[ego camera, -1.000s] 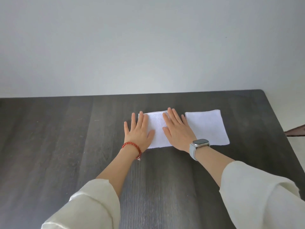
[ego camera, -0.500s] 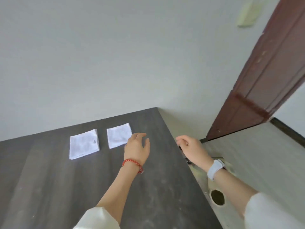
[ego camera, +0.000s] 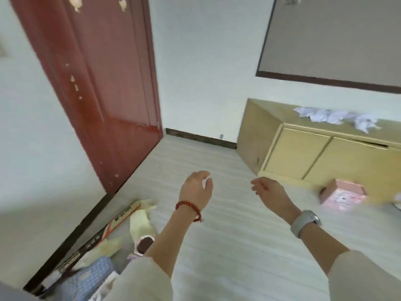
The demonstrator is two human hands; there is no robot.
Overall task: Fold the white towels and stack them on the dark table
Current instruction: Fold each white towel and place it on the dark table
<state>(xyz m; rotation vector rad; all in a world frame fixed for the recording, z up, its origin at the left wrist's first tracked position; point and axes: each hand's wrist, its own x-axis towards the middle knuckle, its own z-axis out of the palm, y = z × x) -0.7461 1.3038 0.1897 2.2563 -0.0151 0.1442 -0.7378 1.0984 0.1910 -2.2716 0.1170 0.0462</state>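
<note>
1. Head view is facing away from the table, so that is out of sight.
2. Left hand point(ego camera: 196, 189) and right hand point(ego camera: 270, 192) are hanging loose-fingered, holding nothing.
3. Crumpled towels point(ego camera: 335, 118) are lying on the cabinet point(ego camera: 303, 148) at two o'clock, probably awaiting collection.

Both hands hang over the floor point(ego camera: 227, 246), left hand point(ego camera: 196, 190) beside right hand point(ego camera: 271, 193), apart and holding nothing. Door point(ego camera: 104, 83) stands far left, cabinet point(ego camera: 303, 153) far right against the wall, with towels point(ego camera: 334, 117) heaped on its top. A box point(ego camera: 342, 195) sits on the floor before the cabinet, and clutter point(ego camera: 121, 231) lies along the wall at near left.
</note>
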